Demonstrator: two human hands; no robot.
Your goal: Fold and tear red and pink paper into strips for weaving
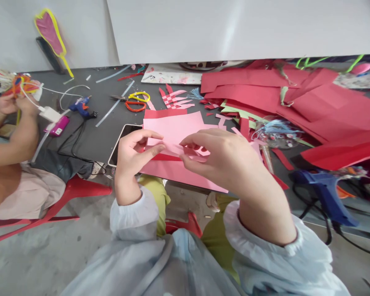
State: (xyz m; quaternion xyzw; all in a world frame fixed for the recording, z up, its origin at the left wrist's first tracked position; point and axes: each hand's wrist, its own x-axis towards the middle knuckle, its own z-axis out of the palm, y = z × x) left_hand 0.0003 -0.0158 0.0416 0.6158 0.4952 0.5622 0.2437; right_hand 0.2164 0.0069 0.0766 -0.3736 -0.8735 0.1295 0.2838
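Observation:
Between both hands is a narrow pink paper strip (172, 147). My left hand (137, 150) pinches its left end between thumb and fingertips. My right hand (217, 154) closes on the right part, its curled fingers partly hiding the paper. Just below the strip lie a pink paper sheet (175, 123) and red paper (163, 114), with more pink paper (188, 174) at the table's front edge. A phone with a pale frame (119, 144) lies partly behind my left hand. Scissors with yellow and red handles (137, 100) rest beyond, beside a woven red-and-pink paper piece (172, 98).
Red paper sheets (311, 98) pile up at the right, near a blue glue gun (327, 193) with a cable. Another blue glue gun (82, 106) and a purple-and-white plug (58, 125) lie left. A co-worker's hands (17, 105) hold orange material at the far left. A white panel (246, 31) stands behind.

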